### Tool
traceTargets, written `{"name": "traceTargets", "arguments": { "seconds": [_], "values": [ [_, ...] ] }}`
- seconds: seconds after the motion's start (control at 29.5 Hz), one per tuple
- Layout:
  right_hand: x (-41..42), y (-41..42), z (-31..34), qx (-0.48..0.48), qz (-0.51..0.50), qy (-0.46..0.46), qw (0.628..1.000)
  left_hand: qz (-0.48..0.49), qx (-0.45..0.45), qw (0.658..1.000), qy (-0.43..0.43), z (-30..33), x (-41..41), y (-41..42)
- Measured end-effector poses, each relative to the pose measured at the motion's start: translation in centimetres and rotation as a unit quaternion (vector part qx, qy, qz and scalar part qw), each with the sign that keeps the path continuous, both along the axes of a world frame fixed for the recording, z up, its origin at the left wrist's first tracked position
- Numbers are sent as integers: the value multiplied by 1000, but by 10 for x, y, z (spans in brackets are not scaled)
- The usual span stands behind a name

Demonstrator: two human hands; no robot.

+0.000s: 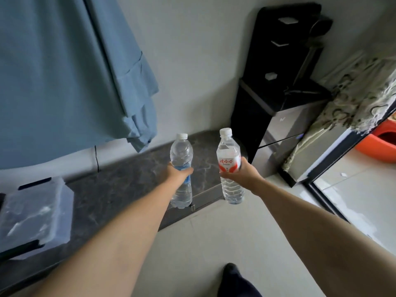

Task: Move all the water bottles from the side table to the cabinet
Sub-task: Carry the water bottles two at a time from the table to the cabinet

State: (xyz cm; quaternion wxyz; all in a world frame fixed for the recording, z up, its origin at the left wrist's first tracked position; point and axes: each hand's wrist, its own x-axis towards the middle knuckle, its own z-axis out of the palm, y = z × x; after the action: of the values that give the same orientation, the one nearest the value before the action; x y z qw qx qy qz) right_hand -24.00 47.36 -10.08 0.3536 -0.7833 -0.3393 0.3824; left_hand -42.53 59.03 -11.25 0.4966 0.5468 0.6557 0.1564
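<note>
My left hand grips a clear water bottle with a blue label around its middle, upright, white cap on top. My right hand grips a second clear water bottle with a red and white label, also upright and capped. Both bottles hang in the air over the near edge of a low cabinet with a dark marbled top that runs along the wall. The left bottle is above the cabinet top; the right bottle is just past the cabinet's right end, above the floor.
A clear plastic box sits on the cabinet top at the left. Blue curtains hang above it. A black appliance stands in the corner beside a cloth-covered table. An orange basin lies on the floor at right. My foot is on pale floor tiles.
</note>
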Motion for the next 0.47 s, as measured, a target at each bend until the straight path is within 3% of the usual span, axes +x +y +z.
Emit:
{"name": "traceTargets", "arguments": {
  "seconds": [0.17,0.47],
  "values": [
    [98,43,1,-10,7,17,1000,47,1,999,-15,-6,76,24],
    [174,114,-25,-8,9,53,998,23,4,1000,4,-25,155,74]
  ]
}}
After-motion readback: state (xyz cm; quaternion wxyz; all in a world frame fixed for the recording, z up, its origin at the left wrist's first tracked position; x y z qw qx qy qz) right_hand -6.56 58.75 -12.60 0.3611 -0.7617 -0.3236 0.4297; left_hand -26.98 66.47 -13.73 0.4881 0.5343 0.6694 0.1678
